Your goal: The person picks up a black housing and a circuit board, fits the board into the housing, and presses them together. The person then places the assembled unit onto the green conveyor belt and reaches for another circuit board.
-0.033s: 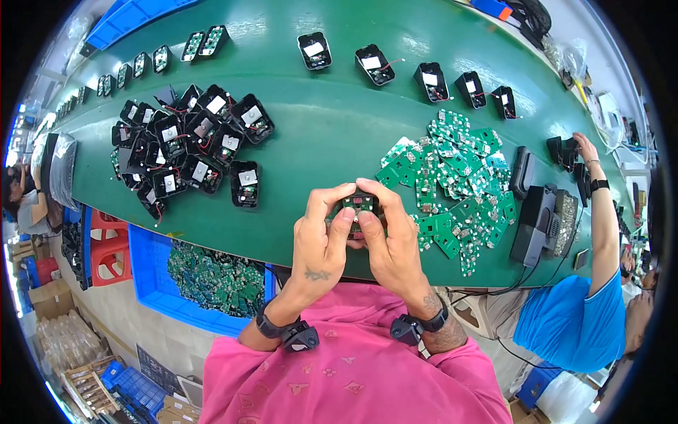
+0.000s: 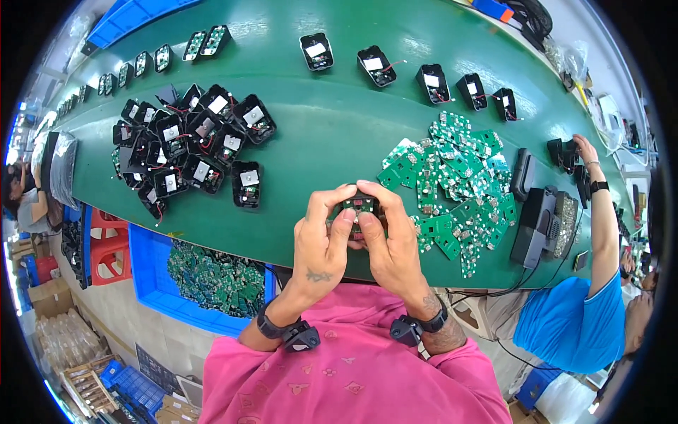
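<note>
Between my two hands, at the near edge of the green table, is a small black plastic housing with a green circuit board [image 2: 362, 203] in its opening. My left hand [image 2: 321, 244] wraps its left side, and my right hand [image 2: 394, 247] wraps the right. Both thumbs press down on the board, while the index fingers curl over the far end. Much of the housing is hidden by my fingers. Just right of my hands lies a heap of loose green circuit boards [image 2: 459, 169]. To the left is a pile of open black housings [image 2: 173, 134] with white pads and red wires.
Several open black housings [image 2: 315, 53] stand in a row at the far side; housings fitted with boards [image 2: 163, 58] line the far left. A blue bin [image 2: 148, 261] of boards sits below the table's left edge. At right, a co-worker's arm [image 2: 604, 219] reaches past black devices [image 2: 533, 226].
</note>
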A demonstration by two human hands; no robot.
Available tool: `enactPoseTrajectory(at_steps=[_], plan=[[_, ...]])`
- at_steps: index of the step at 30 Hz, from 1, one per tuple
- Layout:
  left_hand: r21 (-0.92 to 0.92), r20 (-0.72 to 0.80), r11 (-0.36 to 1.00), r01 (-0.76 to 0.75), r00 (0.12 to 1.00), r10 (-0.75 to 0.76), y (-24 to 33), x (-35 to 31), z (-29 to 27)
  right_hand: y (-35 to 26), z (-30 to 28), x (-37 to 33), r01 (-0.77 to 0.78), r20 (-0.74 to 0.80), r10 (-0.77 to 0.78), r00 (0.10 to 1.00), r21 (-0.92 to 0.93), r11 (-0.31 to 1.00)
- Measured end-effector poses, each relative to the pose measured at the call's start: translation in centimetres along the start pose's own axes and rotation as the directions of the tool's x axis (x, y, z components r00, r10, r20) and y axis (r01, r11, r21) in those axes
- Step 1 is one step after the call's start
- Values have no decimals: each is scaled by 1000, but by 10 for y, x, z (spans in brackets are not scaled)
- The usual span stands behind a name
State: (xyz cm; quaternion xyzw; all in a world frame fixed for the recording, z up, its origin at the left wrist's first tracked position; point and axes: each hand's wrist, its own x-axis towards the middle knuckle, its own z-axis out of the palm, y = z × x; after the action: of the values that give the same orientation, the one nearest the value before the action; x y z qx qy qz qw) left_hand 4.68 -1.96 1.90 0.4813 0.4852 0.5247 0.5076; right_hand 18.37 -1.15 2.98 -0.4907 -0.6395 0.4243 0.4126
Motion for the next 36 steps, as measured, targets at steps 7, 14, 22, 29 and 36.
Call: enactPoseTrajectory(at_steps=[7,14,22,29,36], plan=[[55,-103,988,-147,983,152,3,7,-9,1,11,15,98,-30,-95,995,95,991],[40,-224,997,-63,972,70,11,19,-34,-28,17,112,192,20,-191,981,-135,972],[419,-38,873,-249,956,291,-22,2,-25,-25,94,309,123,54,-115,992,-625,771],[362,-23,912,-193,976,216,-26,3,-31,-21,110,336,167,190,-1,982,-860,483],[315,-11,932,-181,981,194,-21,2,-32,-22,10,292,537,558,46,828,-815,217]])
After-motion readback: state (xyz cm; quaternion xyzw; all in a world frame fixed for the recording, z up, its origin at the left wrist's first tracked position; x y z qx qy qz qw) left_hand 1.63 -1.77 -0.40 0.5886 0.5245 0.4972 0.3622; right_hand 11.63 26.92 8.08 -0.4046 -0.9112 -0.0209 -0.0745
